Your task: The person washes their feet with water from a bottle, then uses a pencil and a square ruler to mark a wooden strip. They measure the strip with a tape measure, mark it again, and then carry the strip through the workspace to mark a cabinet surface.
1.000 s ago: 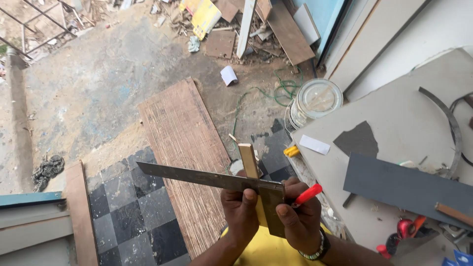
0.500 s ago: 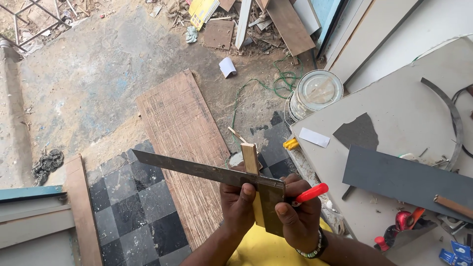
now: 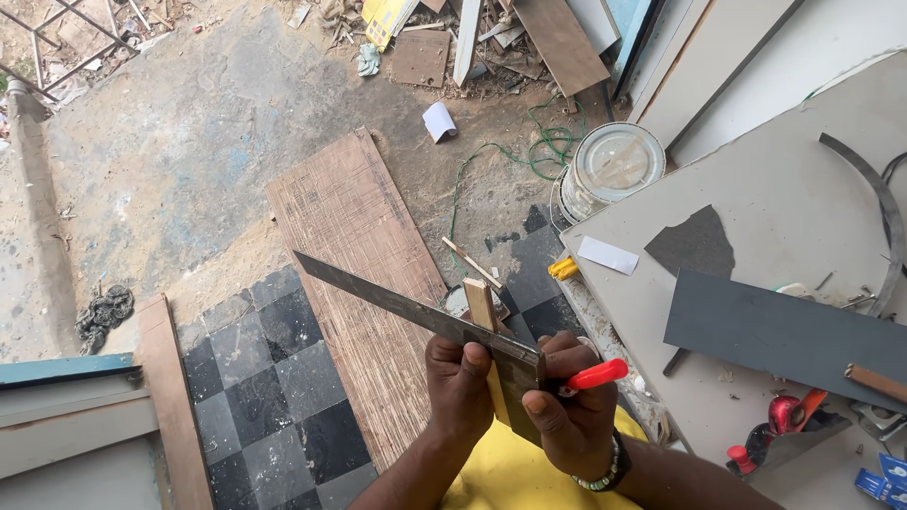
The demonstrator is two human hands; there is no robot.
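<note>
**Squaring a narrow wooden strip at chest height**

Gripping, with the left hand [image 3: 460, 392] closed round it, a narrow pale wooden strip [image 3: 481, 304] standing nearly upright just above the yellow cloth [image 3: 510, 472] at the lap. Pressing, with the right hand [image 3: 567, 416], the dark stock of a metal try square [image 3: 416, 312] against that strip, the long steel blade running up and left, probably to give a true edge across the wood. Pinching a red-capped marker [image 3: 595, 375] in the same right hand, tip hidden at the stock, likely ready for lining.

Lying below on the floor: black and grey chequered tiling [image 3: 274, 378] and a long brown scored board [image 3: 364, 283].

Resting to the right on the pale grey surface [image 3: 784, 208]: a dark grey panel [image 3: 784, 331], a white paper slip [image 3: 607, 255], a curved metal band [image 3: 874, 203].

Standing farther off, a white plastic bucket [image 3: 609, 170] with a clear lid, contents impossible to make out. Beyond, lying about: green wire [image 3: 548, 151] and scrap boards [image 3: 557, 38].
</note>
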